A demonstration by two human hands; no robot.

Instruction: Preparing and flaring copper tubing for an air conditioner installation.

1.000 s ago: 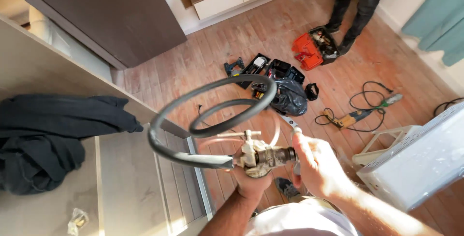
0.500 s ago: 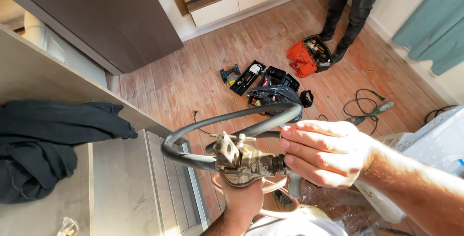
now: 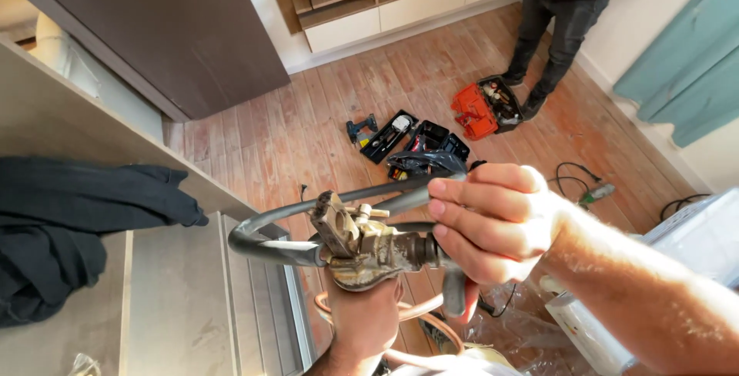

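Observation:
My left hand (image 3: 366,316) grips a dirty brass valve fitting (image 3: 356,243) from below, holding it up in front of me. A grey insulated hose (image 3: 265,241) loops out of the fitting to the left and back round to the right. My right hand (image 3: 493,218) is closed over the hose and the right end of the fitting. A thin copper tube (image 3: 419,310) curves below both hands.
A counter (image 3: 165,307) with dark clothing (image 3: 73,226) lies at left. On the wooden floor are open black tool cases (image 3: 427,145), an orange toolbox (image 3: 473,110), a cable (image 3: 573,176) and another person's legs (image 3: 550,33). A white appliance (image 3: 693,237) sits right.
My right hand has slid further over the hose and fitting and closed tighter. The view has shifted so the fitting sits closer and higher.

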